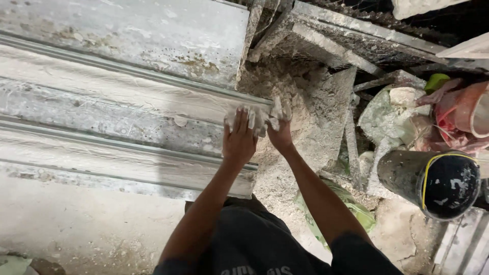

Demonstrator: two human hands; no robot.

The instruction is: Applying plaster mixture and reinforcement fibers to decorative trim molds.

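Observation:
Both my hands press against the right end of a long moulded plaster strip (pixel 117 102) with ridges and grooves, lying across the view. My left hand (pixel 239 135) lies flat on the strip's end, fingers coated in white plaster. My right hand (pixel 279 125) sits just beside it, fingers bent over a lump of wet plaster (pixel 265 116) at the strip's edge. Whether the lump is gripped or only pressed is unclear. A pile of grey-white powder (pixel 305 112) lies right behind the hands.
A dark cylinder with a yellow band (pixel 433 181) stands at the right. Red and white sacks (pixel 458 117) and plaster chunks (pixel 392 112) lie behind it. Metal bars (pixel 351 48) cross the top. A green bag (pixel 356 211) lies by my right arm.

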